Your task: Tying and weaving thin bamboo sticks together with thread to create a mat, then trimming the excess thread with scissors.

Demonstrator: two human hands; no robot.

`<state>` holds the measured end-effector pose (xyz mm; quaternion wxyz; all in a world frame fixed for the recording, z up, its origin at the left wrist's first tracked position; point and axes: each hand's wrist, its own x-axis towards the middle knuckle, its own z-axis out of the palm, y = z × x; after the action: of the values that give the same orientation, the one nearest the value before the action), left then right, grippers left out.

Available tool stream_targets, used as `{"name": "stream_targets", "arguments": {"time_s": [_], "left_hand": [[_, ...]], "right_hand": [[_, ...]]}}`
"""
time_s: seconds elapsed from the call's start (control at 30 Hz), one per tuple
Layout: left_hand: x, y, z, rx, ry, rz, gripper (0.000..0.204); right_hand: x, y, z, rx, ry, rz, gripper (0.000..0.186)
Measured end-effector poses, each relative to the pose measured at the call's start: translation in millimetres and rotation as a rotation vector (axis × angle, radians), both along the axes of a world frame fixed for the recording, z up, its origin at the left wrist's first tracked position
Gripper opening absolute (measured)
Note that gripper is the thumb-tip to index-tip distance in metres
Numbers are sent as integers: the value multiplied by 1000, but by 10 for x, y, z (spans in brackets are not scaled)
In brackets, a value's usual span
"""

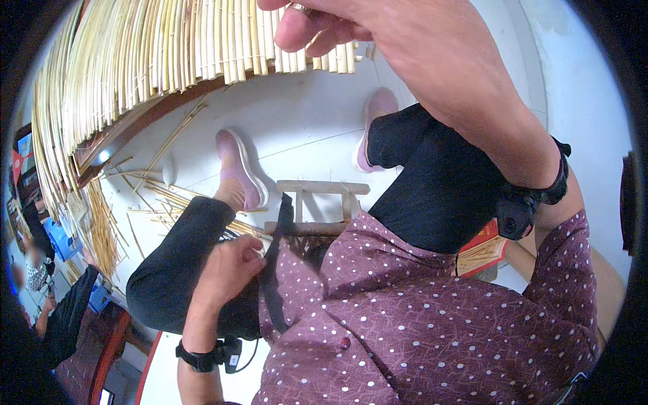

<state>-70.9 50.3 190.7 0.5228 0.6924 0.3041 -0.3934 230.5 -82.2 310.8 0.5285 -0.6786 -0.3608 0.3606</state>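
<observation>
A mat of pale reed stalks [196, 47], tied side by side, spreads across the upper left over a wooden edge. My right hand [324, 27] is above the mat's right end, partly cut off by the top of the picture. Its fingers curl inward, and what they hold, if anything, is hidden. My left hand [229, 266] is over my left thigh, beside a dark strap [275, 270] hanging at my shirt. Its thumb and fingers are pinched together; whatever lies between them is too small to make out.
Loose stalks [165, 202] lie scattered on the pale floor [297, 128] by my left shoe. A wooden stool frame [322, 189] shows between my legs. A red box of sticks [480, 253] stands beside my right thigh. Other people and a blue container [61, 237] are at far left.
</observation>
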Motion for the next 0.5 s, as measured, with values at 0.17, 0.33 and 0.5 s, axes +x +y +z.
{"name": "stream_targets", "arguments": {"time_s": [0.17, 0.33, 0.5], "left_hand": [[742, -67, -615, 156, -535, -527, 24], [1005, -545, -1897, -162, -467, -633, 28], [844, -1072, -2552, -144, -546, -867, 40]], "right_hand": [[129, 22, -414, 99, 66, 44, 29], [9, 27, -14, -99, 67, -113, 29], [129, -79, 255, -76, 46, -219, 29]]}}
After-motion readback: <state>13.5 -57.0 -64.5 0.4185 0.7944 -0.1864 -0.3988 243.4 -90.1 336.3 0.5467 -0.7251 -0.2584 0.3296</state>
